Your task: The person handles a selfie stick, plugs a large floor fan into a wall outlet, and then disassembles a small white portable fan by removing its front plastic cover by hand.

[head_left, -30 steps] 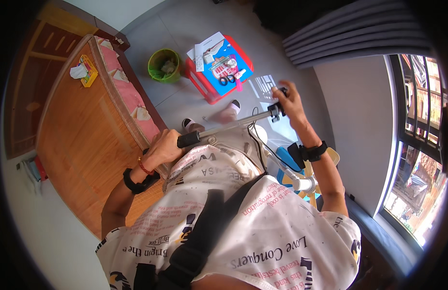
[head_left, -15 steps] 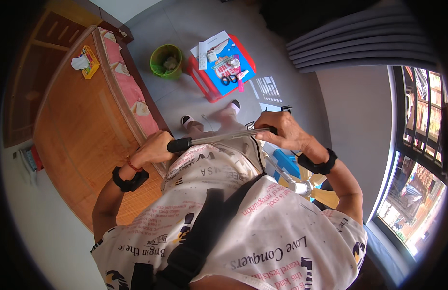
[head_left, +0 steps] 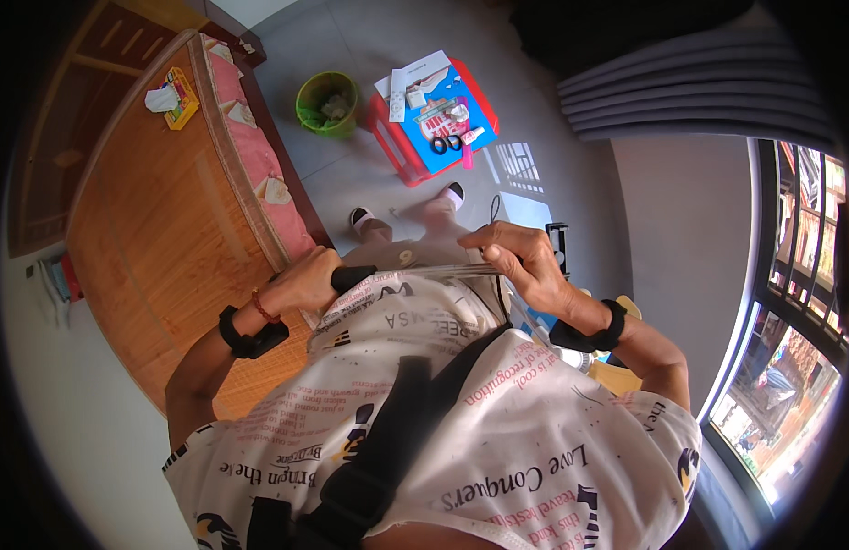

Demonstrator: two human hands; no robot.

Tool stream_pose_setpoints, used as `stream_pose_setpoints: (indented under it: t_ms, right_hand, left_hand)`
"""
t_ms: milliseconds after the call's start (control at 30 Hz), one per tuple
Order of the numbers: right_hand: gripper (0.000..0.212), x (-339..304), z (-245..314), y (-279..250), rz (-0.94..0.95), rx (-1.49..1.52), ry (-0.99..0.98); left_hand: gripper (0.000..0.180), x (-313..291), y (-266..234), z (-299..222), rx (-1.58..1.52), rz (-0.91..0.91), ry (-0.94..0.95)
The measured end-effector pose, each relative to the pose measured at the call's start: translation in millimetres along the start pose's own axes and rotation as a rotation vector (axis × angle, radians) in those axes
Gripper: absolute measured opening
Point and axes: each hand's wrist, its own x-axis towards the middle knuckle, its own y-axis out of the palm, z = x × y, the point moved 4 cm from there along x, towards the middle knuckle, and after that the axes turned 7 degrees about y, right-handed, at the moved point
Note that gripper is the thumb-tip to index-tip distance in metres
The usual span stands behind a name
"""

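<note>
The left hand grips the black handle of a thin metal rod held level across the waist. The right hand pinches its other end, above the grey floor.

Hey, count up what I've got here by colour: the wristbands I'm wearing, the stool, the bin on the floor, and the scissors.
Black wristbands: 2, left and right
Red stool: 1
Green bin: 1
Black-handled scissors: 1
Total: 5
</note>
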Motion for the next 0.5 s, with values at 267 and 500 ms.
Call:
stream_pose_setpoints:
  t_ms: [267,500]
  right_hand:
    - [0.037,18,14,-6,-0.165,0.042,-0.127]
    - [0.04,27,53,34,-0.211,-0.208,-0.397]
  left_hand:
    - [0.017,21,-61,-26,0.206,-0.086,-0.01]
    - [0.024,44,-20,-87,-0.052,-0.26,0.407]
